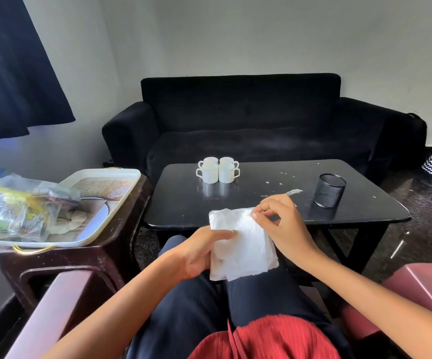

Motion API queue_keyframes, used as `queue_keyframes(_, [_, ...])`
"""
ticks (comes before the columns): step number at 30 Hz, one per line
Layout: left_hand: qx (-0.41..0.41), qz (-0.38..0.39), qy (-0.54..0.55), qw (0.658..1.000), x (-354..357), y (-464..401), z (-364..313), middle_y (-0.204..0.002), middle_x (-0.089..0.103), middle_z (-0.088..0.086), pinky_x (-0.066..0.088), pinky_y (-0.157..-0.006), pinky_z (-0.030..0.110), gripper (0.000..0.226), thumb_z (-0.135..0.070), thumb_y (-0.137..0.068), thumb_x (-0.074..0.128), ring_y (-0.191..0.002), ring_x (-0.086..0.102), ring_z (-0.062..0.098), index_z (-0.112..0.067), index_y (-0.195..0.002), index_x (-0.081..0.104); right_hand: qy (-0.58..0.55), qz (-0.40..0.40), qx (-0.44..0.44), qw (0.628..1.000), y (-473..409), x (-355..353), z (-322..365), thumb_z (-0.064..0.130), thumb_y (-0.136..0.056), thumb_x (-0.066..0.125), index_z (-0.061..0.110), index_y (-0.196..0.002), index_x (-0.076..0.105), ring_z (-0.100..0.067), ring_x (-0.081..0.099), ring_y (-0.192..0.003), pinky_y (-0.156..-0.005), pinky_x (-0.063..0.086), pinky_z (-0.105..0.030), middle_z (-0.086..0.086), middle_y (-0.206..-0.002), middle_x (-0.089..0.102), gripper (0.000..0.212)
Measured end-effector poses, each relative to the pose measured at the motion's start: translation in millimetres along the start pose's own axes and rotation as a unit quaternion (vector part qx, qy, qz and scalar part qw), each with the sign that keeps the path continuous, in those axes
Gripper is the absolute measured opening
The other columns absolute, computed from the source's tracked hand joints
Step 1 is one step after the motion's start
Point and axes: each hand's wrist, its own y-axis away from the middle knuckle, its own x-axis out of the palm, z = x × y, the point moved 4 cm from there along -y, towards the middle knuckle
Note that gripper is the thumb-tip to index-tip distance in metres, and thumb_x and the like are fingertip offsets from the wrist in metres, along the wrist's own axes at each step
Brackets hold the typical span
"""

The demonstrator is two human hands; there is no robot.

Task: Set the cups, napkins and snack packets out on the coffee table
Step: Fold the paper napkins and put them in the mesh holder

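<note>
Before the coffee table [274,200], both hands clamp napkins [243,244]: left [202,252] gripping, right [279,224] pinching.

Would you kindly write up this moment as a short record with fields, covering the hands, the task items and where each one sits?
left hand: grips the napkins along their left edge
right hand: pinches the top right corner of the napkins
napkins: white stack, held over the lap, not yet on the table
cups: four, white, clustered on the table's far side
snack bag: clear, on the tray, left of the table
mesh holder: black, on the table's right side
</note>
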Motion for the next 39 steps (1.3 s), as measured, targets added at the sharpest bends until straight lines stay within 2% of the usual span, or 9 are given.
queue_keyframes(5, [0.004,0.018,-0.004,1.000,3,0,2,-0.105,0.073,0.007,0.057,-0.066,0.032,0.027,-0.007,-0.088,0.057,-0.089,0.072,0.020,-0.016,-0.112,0.066,0.012,0.005,0.005,1.000,-1,-2,0,0.009,-0.087,0.062,0.011,-0.086,0.069,-0.003,0.057,-0.079,-0.069,0.042,-0.004,0.006,-0.101,0.051,0.007])
queue_keyframes(10, [0.011,0.014,-0.005,1.000,4,0,2,-0.107,0.073,0.009,0.058,-0.067,0.035,0.030,-0.004,-0.086,0.057,-0.092,0.071,0.023,-0.015,-0.113,0.066,-0.030,0.035,0.057,0.997,3,3,-2,0.019,-0.091,0.057,0.030,-0.121,0.050,-0.007,0.057,-0.088,-0.075,0.043,-0.012,0.005,-0.121,0.049,0.033])
queue_keyframes(13, [0.022,0.014,0.005,1.000,4,0,0,-0.105,0.073,0.009,0.057,-0.064,0.035,0.030,-0.003,-0.086,0.057,-0.088,0.072,0.022,-0.015,-0.112,0.067,-0.084,0.081,0.117,0.986,8,12,-7,0.026,-0.094,0.051,0.034,-0.136,0.033,-0.013,0.054,-0.097,-0.085,0.041,-0.024,0.010,-0.128,0.045,0.047])
queue_keyframes(16, [0.029,0.019,0.030,0.999,5,0,-1,-0.101,0.074,0.008,0.057,-0.063,0.032,0.027,-0.005,-0.086,0.057,-0.085,0.072,0.020,-0.014,-0.109,0.068,-0.140,0.117,0.164,0.969,14,22,-13,0.026,-0.097,0.047,0.036,-0.142,0.021,-0.004,0.038,-0.122,-0.099,0.030,-0.026,0.016,-0.137,0.034,0.054])
queue_keyframes(18, [0.032,0.017,0.042,0.998,5,1,-2,-0.097,0.074,0.006,0.056,-0.061,0.029,0.026,-0.006,-0.088,0.056,-0.083,0.072,0.018,-0.013,-0.110,0.067,-0.159,0.139,0.181,0.961,17,28,-16,0.027,-0.098,0.045,0.037,-0.144,0.017,-0.002,0.030,-0.129,-0.107,0.027,-0.028,0.019,-0.141,0.029,0.055])
queue_keyframes(22, [0.022,-0.005,0.062,0.998,3,0,-1,-0.096,0.075,0.006,0.056,-0.061,0.030,0.025,-0.008,-0.087,0.058,-0.082,0.073,0.019,-0.012,-0.110,0.066,-0.184,0.173,0.184,0.950,21,37,-17,0.022,-0.099,0.041,0.038,-0.145,0.015,-0.007,0.034,-0.134,-0.115,0.028,-0.038,0.014,-0.146,0.032,0.055])
queue_keyframes(29, [0.013,-0.016,0.049,0.999,2,-1,0,-0.090,0.076,0.005,0.056,-0.057,0.025,0.017,-0.009,-0.087,0.059,-0.076,0.073,0.017,-0.015,-0.097,0.071,-0.171,0.151,0.189,0.955,19,35,-21,0.018,-0.097,0.046,0.028,-0.143,0.026,-0.003,0.042,-0.123,-0.100,0.033,-0.023,0.012,-0.140,0.041,0.051])
queue_keyframes(33, [0.019,-0.012,0.042,0.999,4,-1,1,-0.090,0.076,0.005,0.056,-0.060,0.025,0.017,-0.008,-0.087,0.058,-0.076,0.073,0.016,-0.016,-0.094,0.072,-0.171,0.118,0.183,0.961,16,29,-22,0.014,-0.094,0.052,0.024,-0.137,0.039,-0.011,0.049,-0.122,-0.106,0.039,-0.032,0.005,-0.135,0.050,0.046])
queue_keyframes(39, [0.029,-0.001,0.049,0.998,11,1,-1,-0.094,0.075,0.006,0.057,-0.063,0.028,0.020,-0.006,-0.090,0.055,-0.080,0.072,0.017,-0.013,-0.103,0.068,-0.173,0.089,0.172,0.966,13,23,-20,0.007,-0.091,0.056,0.017,-0.114,0.058,-0.019,0.065,-0.102,-0.086,0.052,-0.028,-0.001,-0.105,0.070,0.025])
